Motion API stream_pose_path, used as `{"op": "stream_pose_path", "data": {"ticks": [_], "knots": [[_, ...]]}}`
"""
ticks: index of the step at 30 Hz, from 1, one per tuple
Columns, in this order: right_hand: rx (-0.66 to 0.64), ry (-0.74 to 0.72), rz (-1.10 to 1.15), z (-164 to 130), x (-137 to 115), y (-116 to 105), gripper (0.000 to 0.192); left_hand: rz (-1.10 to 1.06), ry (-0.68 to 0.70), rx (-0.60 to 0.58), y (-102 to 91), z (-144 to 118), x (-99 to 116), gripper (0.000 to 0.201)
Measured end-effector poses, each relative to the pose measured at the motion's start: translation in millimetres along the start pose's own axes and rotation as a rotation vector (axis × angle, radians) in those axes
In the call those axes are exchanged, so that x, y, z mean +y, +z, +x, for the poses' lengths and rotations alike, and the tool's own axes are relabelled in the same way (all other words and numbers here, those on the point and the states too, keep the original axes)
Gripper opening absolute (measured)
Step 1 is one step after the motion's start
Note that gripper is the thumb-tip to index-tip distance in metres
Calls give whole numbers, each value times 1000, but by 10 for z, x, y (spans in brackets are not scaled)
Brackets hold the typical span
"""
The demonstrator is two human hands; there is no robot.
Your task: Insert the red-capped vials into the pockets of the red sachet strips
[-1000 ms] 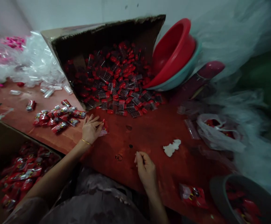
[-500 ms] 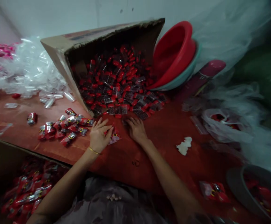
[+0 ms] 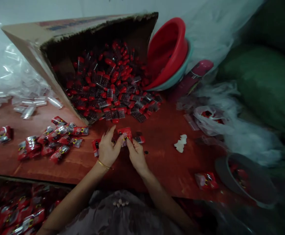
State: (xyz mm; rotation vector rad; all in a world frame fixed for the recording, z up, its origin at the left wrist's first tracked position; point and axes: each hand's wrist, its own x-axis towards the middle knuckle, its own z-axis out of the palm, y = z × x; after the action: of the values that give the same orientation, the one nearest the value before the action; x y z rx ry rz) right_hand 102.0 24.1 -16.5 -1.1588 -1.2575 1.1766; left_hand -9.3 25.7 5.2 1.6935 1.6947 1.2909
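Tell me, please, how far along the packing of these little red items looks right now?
Done: a heap of filled packets lies on the table, more fill the near box. In hand: left hand and right hand hold one red packet together. Left: the tipped carton still spills many unpacked pieces.

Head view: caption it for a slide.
Both hands pinch a small red packet before a tipped cardboard box.
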Motion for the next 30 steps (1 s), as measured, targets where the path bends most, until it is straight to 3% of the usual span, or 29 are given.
{"op": "stream_pose_path", "data": {"ticks": [3, 5, 13, 18, 20, 25, 27, 30], "knots": [[-48, 11, -73, 3, 14, -90, 29, -381, -278, -198, -6, 1, -16, 31], [-67, -11, -160, -10, 19, -114, 32, -498, -404, -247, -9, -17, -29, 30], [-75, -18, -314, -59, 48, -40, 44, -761, -658, -104, 59, -88, -28, 29], [-176, -83, -588, 47, -15, -247, 41, -885, -777, -174, 48, -40, 5, 34], [-204, -92, -748, 86, -40, -342, 37, -903, -813, -149, 38, -2, 17, 35], [-8, -8, -1209, 82, 9, -518, 43, -969, -957, -16, 27, 89, 22, 37], [-15, -47, -1275, 32, 66, -604, 36, -1053, -994, -51, 16, 109, 19, 36], [-83, -192, -1204, -74, 148, -750, 26, -1153, -1048, -153, 2, 114, 23, 34]]}}
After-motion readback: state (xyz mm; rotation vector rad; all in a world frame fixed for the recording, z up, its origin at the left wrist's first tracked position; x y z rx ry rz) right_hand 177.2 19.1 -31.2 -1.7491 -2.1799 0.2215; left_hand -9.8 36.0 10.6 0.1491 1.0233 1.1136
